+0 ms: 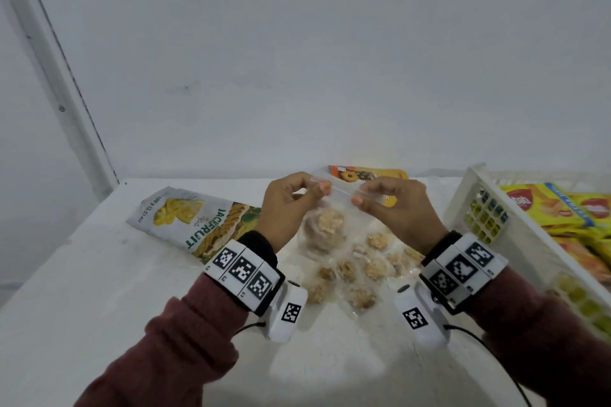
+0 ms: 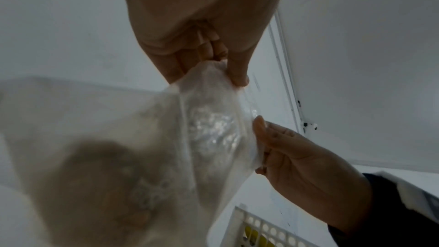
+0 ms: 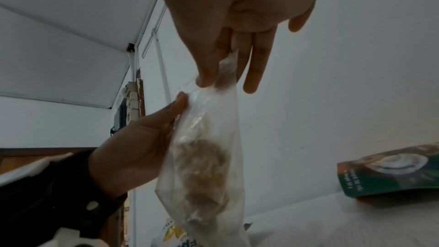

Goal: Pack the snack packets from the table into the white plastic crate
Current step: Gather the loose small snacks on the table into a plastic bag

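A white table (image 1: 99,291) filled the lower half of the head view, with the white plastic crate (image 1: 463,205) tilted at the right edge of the frame, already holding yellow snack packets (image 1: 562,208) that showed above its perforated wall. At left of centre a jackfruit chips packet (image 1: 195,218) lay flat on the table, unpacked, and an orange packet (image 1: 360,173) lay at the far edge behind the hands. Centre frame, a clear plastic bag (image 1: 324,228) of pale, lumpy biscuits hung between both hands, lifted off the table; more biscuits of the same sort lay below it in clear wrap (image 1: 360,271), though the blur made it hard to say whether that was a second bag. The left hand (image 1: 284,208) pinched the bag's top strip at one end, and the right hand (image 1: 396,208) pinched the other end, thumb against fingertips, as the wrist views confirmed. Stretching the strip taut between two pinches probably served to press the seal closed, so the bag would not spill once laid in the crate.
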Demonstrator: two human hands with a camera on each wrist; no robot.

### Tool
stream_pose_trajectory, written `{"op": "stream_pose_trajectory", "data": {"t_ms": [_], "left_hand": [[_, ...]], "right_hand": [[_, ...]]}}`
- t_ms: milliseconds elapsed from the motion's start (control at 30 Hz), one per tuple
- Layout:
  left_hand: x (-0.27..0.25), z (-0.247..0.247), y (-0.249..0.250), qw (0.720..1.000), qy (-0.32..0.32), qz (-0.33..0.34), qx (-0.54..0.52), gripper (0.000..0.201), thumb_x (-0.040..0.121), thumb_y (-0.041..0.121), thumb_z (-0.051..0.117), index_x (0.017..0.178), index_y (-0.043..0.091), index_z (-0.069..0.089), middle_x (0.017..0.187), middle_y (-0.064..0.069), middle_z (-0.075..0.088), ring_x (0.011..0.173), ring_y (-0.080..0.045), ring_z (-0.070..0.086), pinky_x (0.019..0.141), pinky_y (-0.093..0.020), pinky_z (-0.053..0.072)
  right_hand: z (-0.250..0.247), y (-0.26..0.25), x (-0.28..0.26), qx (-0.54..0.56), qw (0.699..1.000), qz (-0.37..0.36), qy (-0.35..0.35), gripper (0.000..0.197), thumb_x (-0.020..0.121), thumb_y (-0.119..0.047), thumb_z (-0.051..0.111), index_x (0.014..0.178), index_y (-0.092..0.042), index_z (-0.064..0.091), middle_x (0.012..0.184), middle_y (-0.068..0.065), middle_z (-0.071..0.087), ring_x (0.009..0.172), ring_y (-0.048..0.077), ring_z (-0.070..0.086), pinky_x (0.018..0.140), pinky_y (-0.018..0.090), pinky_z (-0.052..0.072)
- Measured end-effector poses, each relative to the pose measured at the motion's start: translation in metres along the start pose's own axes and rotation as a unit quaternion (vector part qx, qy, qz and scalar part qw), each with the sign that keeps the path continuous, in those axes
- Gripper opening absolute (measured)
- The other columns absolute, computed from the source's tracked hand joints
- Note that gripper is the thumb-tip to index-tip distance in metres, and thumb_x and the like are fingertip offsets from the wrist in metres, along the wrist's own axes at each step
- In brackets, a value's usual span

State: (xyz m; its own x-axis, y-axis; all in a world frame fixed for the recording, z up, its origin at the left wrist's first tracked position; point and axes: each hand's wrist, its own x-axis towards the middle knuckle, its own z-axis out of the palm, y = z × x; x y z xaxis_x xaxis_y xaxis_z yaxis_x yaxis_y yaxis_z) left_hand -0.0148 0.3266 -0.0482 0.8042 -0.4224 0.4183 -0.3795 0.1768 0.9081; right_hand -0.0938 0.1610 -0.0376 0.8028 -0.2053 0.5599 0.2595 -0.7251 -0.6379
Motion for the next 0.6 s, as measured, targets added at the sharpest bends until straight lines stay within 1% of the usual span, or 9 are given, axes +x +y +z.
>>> {"op": "stream_pose_trajectory", "data": {"t_ms": [67,133,200,233,333,433,500,533,600], "left_hand": [[0.001,-0.001,-0.001,1.000,-0.018,0.003,0.014,0.019,0.083,0.020,0.066,0.075,0.003,0.064,0.072,-0.001,0.064,0.071,-0.015,0.064,0.068,-0.029,0.050],[0.001,0.002,-0.002,0.999,-0.029,0.003,0.016,0.024,0.080,0.027,0.065,0.074,0.003,0.063,0.067,0.008,0.064,0.070,-0.021,0.061,0.066,-0.032,0.048],[0.001,0.005,-0.002,0.999,-0.035,0.007,0.009,0.026,0.084,0.023,0.064,0.076,-0.002,0.060,0.066,0.008,0.063,0.070,-0.016,0.059,0.066,-0.029,0.047],[0.001,0.007,-0.001,0.999,-0.037,0.010,0.004,0.023,0.087,0.017,0.062,0.077,-0.003,0.059,0.068,0.005,0.062,0.069,-0.012,0.057,0.066,-0.026,0.047],[0.002,0.013,0.000,0.998,-0.054,0.005,-0.012,0.018,0.090,0.011,0.056,0.080,-0.004,0.058,0.072,-0.006,0.057,0.063,-0.003,0.055,0.063,-0.017,0.046],[0.005,0.017,-0.001,0.997,-0.070,-0.016,-0.028,0.019,0.092,0.014,0.054,0.077,0.002,0.057,0.071,-0.004,0.057,0.067,-0.012,0.055,0.062,-0.020,0.045],[0.005,0.024,0.000,0.994,-0.103,-0.025,-0.035,0.018,0.092,0.014,0.053,0.076,0.009,0.058,0.073,-0.005,0.059,0.070,-0.015,0.057,0.059,-0.019,0.046],[0.004,0.029,0.001,0.991,-0.123,-0.035,-0.044,0.018,0.092,0.013,0.052,0.076,0.009,0.058,0.073,-0.005,0.060,0.068,-0.012,0.060,0.057,-0.017,0.047],[0.000,0.043,0.002,0.982,-0.160,-0.070,-0.071,0.016,0.093,0.011,0.051,0.078,0.008,0.056,0.075,-0.002,0.062,0.060,-0.001,0.064,0.054,-0.013,0.049]], "right_hand": [[-0.001,-0.001,-0.004,-0.012,1.000,-0.007,0.018,0.020,0.075,-0.037,0.065,0.076,-0.017,0.069,0.072,-0.025,0.060,0.074,-0.018,0.055,0.088,0.043,0.045],[0.003,0.000,-0.008,-0.052,0.998,-0.011,0.024,0.031,0.078,-0.043,0.053,0.080,-0.014,0.066,0.072,-0.024,0.055,0.074,-0.015,0.051,0.085,0.038,0.033],[0.008,-0.002,-0.014,-0.104,0.994,-0.005,0.024,0.031,0.079,-0.047,0.044,0.082,-0.020,0.059,0.072,-0.024,0.050,0.075,-0.015,0.047,0.084,0.031,0.018],[0.009,-0.003,-0.016,-0.112,0.993,0.000,0.031,0.028,0.079,-0.049,0.043,0.081,-0.024,0.055,0.070,-0.025,0.048,0.075,-0.017,0.047,0.085,0.032,0.019],[-0.001,-0.006,-0.023,-0.093,0.993,0.014,0.076,0.025,0.076,-0.054,0.057,0.076,-0.029,0.053,0.072,-0.027,0.053,0.075,-0.012,0.052,0.085,0.043,0.038],[-0.018,-0.007,-0.032,-0.054,0.995,0.057,0.056,0.017,0.076,-0.044,0.063,0.071,-0.033,0.052,0.075,-0.007,0.062,0.070,-0.009,0.055,0.077,0.024,0.045],[-0.028,-0.008,-0.041,-0.029,0.995,0.059,0.068,0.017,0.079,-0.033,0.065,0.067,-0.032,0.053,0.066,-0.010,0.058,0.064,-0.004,0.054,0.066,0.011,0.042],[-0.032,-0.009,-0.045,-0.028,0.994,0.062,0.082,0.021,0.081,-0.028,0.067,0.066,-0.031,0.053,0.061,-0.013,0.056,0.061,-0.004,0.052,0.063,0.007,0.040],[-0.040,-0.009,-0.054,-0.049,0.989,0.078,0.116,0.018,0.079,-0.026,0.060,0.064,-0.032,0.050,0.056,-0.013,0.051,0.058,-0.006,0.049,0.061,0.006,0.038]]}}
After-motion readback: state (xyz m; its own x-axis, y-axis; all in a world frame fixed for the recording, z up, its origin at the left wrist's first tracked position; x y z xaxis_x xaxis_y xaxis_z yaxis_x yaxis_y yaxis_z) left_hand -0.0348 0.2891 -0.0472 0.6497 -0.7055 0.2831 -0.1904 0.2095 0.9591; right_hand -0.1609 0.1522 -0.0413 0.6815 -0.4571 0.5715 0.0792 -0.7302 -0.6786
